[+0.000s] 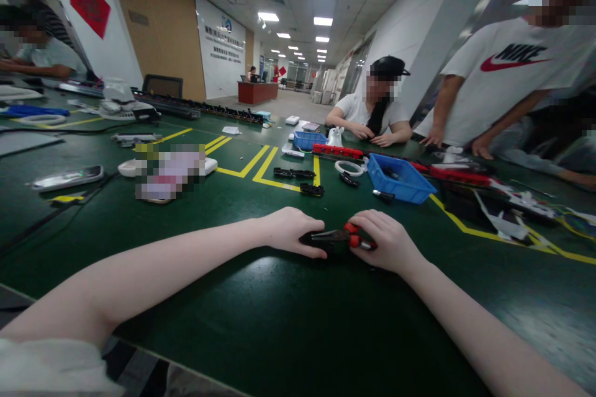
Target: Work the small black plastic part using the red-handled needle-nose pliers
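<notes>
My left hand (292, 231) rests on the green table (261, 322), fingers curled round a small black part (311, 239) that it pins to the surface. My right hand (386, 240) is closed on the red handles of a pair of pliers (342, 236). The dark jaws of the pliers point left and reach the black part between my two hands. How the jaws sit on the part is hidden by my fingers.
Beyond my hands lie black parts (293, 173), a white tape ring (349, 167), two blue bins (400, 178), red strips (338, 150) and yellow floor-style lines (261, 164). Two people work at the far right side; another sits far left. Cables and devices cover the left.
</notes>
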A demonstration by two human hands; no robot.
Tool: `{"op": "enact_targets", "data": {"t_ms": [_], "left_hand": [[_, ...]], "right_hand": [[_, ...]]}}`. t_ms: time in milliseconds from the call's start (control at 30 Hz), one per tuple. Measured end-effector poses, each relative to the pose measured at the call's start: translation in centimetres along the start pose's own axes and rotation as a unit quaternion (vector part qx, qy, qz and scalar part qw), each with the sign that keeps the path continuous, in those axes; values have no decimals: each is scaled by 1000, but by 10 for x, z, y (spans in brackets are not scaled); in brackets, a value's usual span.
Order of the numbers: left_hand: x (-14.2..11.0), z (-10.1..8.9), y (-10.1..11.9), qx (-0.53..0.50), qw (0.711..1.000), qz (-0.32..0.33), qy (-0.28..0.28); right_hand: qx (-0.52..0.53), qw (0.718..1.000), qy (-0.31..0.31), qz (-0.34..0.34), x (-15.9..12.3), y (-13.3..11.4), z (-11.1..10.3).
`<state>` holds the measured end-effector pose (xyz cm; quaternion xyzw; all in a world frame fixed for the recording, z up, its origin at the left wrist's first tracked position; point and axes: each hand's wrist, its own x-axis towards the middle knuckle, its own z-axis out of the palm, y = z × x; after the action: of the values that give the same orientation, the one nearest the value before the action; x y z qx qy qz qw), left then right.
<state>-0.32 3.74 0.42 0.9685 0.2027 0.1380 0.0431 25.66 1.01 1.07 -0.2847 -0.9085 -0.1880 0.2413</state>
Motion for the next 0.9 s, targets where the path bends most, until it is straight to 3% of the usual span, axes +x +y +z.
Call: {"op": "enact_targets", "data": {"t_ms": [900], "left_hand": [[1, 1, 0, 17, 1000, 2, -11]], "right_hand": [[18, 1000, -16, -11, 0, 0, 1]]}}
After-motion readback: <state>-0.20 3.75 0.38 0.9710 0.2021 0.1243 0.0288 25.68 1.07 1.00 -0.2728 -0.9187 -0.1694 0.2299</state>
